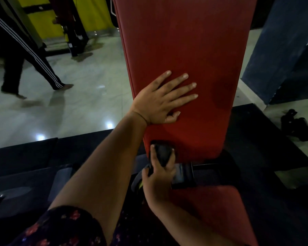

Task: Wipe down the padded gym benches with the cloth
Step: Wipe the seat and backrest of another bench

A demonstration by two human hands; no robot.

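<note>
So your left grip [158,102] is wide, flat on the red bench pad [194,41]; your right grip [156,181] holds the dark cloth [163,153] against its near edge.

Glossy pale floor [82,110] reflects overhead lights. Black mats [21,157] near. Yellow wall [43,20] left; blue pillar [283,50] right.

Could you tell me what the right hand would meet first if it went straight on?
Probably the left hand, lying flat on the red back pad just above the cloth the right hand grips.
</note>
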